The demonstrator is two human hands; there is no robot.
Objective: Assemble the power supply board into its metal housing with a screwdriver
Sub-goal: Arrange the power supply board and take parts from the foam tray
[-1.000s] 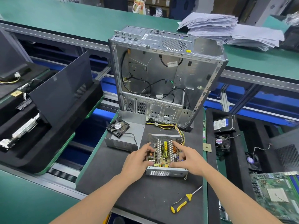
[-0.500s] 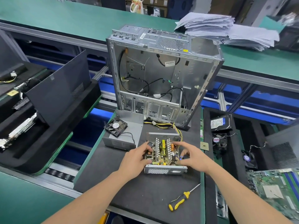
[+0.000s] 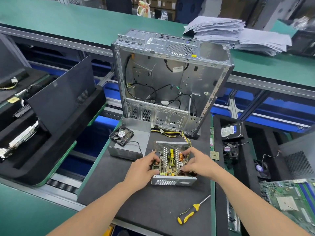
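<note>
We see both hands on the power supply board, one at each side. The left hand has its fingers curled over the left edge of the board, with the thumb near the front corner; it grips the board there. The right hand comes from the other side, its fingers bent down among the parts at the right edge; it also holds the board. Both forearms reach forward over the near edge of the black mat and come together toward the board.

The board sits inside the metal housing, an open tray with a perforated front wall. The housing lies flat about in the middle of the mat, a little toward its right edge. We cannot tell if the board is fully seated.

Yellow wires run from the far right corner of the housing toward the computer case, which stands upright at the far edge of the mat. The screwdriver, with a yellow and black handle, lies near the near right corner of the mat, apart from both hands. A grey metal cover with a fan on it lies at the left edge.
</note>
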